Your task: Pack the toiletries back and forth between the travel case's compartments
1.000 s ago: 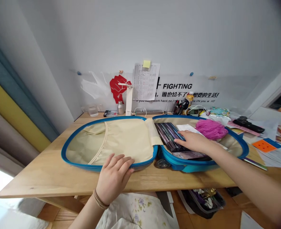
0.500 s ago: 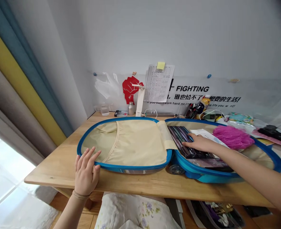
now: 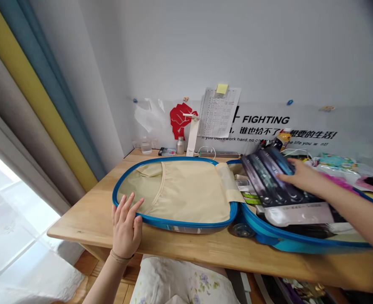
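A blue-rimmed suitcase (image 3: 186, 222) lies unfolded on the wooden table, its beige-lined left half bare inside. My left hand (image 3: 127, 230) rests on the rim at the near left corner, fingers spread. My right hand (image 3: 303, 177) grips the far right edge of a glossy dark pack (image 3: 270, 177) with purple and teal stripes. The pack is tilted up out of the right half; its exact kind cannot be made out. Beneath and beside it show green and white packets (image 3: 251, 197). A pink mesh puff (image 3: 338, 180) is partly hidden behind my right forearm.
Along the wall stand a glass (image 3: 146, 146), a small silver bottle (image 3: 180, 145), a white lamp (image 3: 193, 137) and a power strip (image 3: 218, 154). A yellow-labelled bottle (image 3: 283, 138) and packets (image 3: 338, 162) lie behind the right half. Curtains (image 3: 37, 93) hang left.
My right hand has lifted the striped pack and tilted it up, uncovering the packets under it. My left hand stays on the rim. The view has shifted slightly left.
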Motion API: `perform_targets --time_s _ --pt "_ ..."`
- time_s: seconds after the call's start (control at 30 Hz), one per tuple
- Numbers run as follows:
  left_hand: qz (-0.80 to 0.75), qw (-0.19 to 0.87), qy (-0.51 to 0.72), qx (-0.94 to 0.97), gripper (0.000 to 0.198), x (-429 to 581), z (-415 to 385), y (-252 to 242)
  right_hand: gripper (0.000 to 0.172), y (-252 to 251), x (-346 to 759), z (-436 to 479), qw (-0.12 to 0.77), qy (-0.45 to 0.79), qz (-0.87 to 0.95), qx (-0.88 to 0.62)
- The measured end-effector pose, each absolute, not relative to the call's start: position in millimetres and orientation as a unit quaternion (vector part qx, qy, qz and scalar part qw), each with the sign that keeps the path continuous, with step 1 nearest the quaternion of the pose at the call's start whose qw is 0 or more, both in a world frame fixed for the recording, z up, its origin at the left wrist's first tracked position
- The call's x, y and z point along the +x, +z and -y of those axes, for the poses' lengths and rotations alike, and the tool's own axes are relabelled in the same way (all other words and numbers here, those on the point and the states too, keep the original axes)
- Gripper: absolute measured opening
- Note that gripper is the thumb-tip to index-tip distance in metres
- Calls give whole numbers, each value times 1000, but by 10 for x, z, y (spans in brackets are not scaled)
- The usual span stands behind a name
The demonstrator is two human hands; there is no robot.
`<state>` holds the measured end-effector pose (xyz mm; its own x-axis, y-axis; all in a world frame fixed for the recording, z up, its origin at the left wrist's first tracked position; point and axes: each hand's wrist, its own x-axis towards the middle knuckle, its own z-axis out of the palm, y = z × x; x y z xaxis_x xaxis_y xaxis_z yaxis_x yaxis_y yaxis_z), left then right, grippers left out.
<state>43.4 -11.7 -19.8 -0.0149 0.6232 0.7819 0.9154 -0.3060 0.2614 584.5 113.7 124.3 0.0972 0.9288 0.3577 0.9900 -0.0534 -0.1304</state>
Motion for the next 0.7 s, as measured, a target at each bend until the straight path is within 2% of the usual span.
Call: perform_targets --time_s 0.07,0.2,0.3,0.33,0.43,0.5,0.6,0.7 --pt "566 168 -433 -681 43 432 116 -198 92 1604 5808 -1134 204 -125 633 -736" --pt "568 171 -432 -679 43 439 120 -192 73 2297 5283 -1198 246 -156 654 -699" --pt "567 176 -428 -681 43 443 125 -192 71 2530 4564 -1388 215 -95 760 -606" --pt "567 177 -428 -682 43 443 126 -194 73 2527 4297 -1475 193 -66 796 -570" --pt "559 183 -431 -685 42 439 126 -200 54 2299 3507 -1744 142 34 867 -476" --pt "555 184 -433 -686 41 437 127 -205 49 2031 3050 -1890 97 98 912 -385" --pt "552 184 -434 -688 42 432 131 -211 45 1621 2543 -2044 40 130 933 -332" --pt "551 183 -431 -690 43 429 138 -212 43 1340 2248 -2159 19 127 940 -317"
